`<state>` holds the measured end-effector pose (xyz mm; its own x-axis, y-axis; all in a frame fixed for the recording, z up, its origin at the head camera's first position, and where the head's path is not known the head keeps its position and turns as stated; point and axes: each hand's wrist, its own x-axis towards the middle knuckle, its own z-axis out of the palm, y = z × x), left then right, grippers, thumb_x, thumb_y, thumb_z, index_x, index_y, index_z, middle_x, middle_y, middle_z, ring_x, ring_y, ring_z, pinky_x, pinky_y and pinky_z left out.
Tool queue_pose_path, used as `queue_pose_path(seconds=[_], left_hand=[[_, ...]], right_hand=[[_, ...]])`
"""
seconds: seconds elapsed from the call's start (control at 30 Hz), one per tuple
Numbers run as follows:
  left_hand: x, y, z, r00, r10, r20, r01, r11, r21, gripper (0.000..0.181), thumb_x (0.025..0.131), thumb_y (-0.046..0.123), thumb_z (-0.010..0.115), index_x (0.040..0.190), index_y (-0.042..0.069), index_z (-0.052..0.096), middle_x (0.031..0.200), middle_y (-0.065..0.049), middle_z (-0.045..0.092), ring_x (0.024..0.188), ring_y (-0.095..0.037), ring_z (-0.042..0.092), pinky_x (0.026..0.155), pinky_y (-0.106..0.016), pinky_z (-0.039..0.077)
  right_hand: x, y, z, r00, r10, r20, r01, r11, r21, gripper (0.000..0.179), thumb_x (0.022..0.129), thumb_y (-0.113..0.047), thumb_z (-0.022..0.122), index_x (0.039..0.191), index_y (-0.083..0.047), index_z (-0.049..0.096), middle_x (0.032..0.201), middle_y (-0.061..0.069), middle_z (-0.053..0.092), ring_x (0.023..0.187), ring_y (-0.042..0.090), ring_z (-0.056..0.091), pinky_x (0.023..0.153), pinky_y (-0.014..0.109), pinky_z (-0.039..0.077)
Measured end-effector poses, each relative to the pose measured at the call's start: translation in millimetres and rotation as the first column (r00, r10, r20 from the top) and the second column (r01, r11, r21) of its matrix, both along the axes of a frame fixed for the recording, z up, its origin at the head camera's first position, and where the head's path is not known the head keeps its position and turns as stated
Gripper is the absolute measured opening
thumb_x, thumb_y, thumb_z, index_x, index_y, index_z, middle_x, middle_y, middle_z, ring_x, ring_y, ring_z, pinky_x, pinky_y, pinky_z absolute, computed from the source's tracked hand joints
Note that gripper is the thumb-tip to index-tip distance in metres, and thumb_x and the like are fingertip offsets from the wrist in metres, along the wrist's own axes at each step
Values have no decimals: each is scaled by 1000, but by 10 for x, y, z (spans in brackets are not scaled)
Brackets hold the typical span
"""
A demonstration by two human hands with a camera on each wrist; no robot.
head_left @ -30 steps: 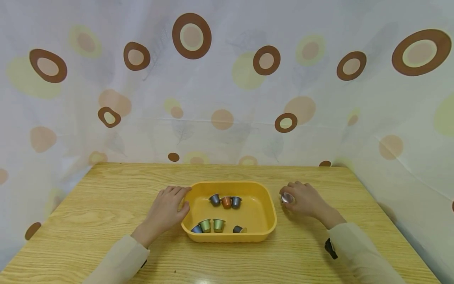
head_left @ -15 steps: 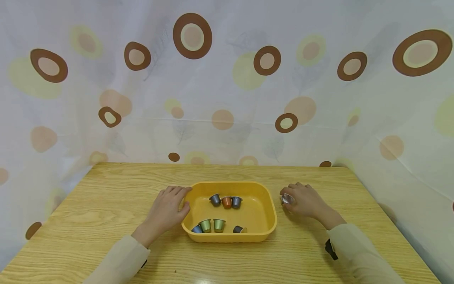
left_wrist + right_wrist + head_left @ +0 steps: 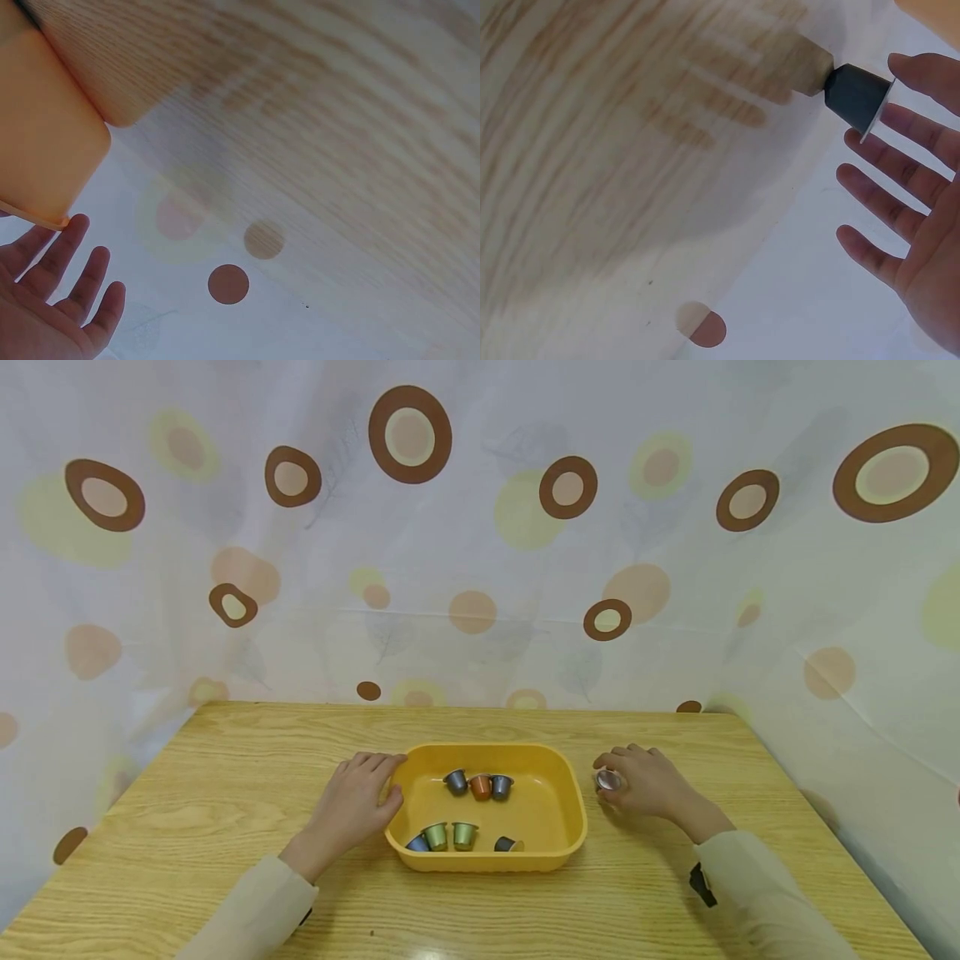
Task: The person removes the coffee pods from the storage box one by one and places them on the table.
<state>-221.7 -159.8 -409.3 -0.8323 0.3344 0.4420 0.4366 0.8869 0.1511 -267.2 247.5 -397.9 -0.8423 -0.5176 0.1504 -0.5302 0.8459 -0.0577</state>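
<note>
A yellow plastic basin (image 3: 491, 862) sits mid-table, holding several coffee capsules: a greyish one (image 3: 455, 782), an orange one (image 3: 481, 787), green ones (image 3: 464, 836) and a dark one (image 3: 504, 843) among them. My left hand (image 3: 358, 802) rests at the basin's left end, fingers spread, a fingertip touching the rim's corner in the left wrist view. To the right of the basin, my right hand (image 3: 643, 783) holds another coffee capsule by its rim, thumb on one side and fingers on the other. That dark capsule (image 3: 857, 96) stands on the tabletop, silver lid (image 3: 608, 780) upward.
The wood-grain table (image 3: 285, 735) extends around the basin on all sides. Patterned white cloth (image 3: 480, 552) hangs behind it and along both sides. A blue capsule (image 3: 418, 843) lies partly behind the basin's front wall.
</note>
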Motion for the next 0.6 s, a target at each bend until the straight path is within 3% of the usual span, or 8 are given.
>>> queue_pose_path(seconds=[0.27, 0.6], left_hand=[[2, 1, 5, 1000, 2, 4, -2, 1000, -3, 37, 84, 22, 58, 120, 13, 59, 112, -1, 64, 103, -23, 55, 87, -42, 44], [3, 5, 9, 1000, 5, -4, -5, 1000, -8, 37, 84, 23, 57, 120, 14, 59, 111, -1, 64, 103, -23, 55, 86, -42, 44]], right_hand=[[-28, -1, 54, 999, 17, -48, -19, 999, -36, 27, 84, -27, 62, 107, -13, 64, 103, 5, 63, 95, 30, 57, 80, 58, 42], [-23, -103, 149, 984, 91, -154, -98, 994, -43, 25, 82, -27, 64, 104, -15, 65, 102, 2, 64, 91, 26, 59, 76, 50, 46]])
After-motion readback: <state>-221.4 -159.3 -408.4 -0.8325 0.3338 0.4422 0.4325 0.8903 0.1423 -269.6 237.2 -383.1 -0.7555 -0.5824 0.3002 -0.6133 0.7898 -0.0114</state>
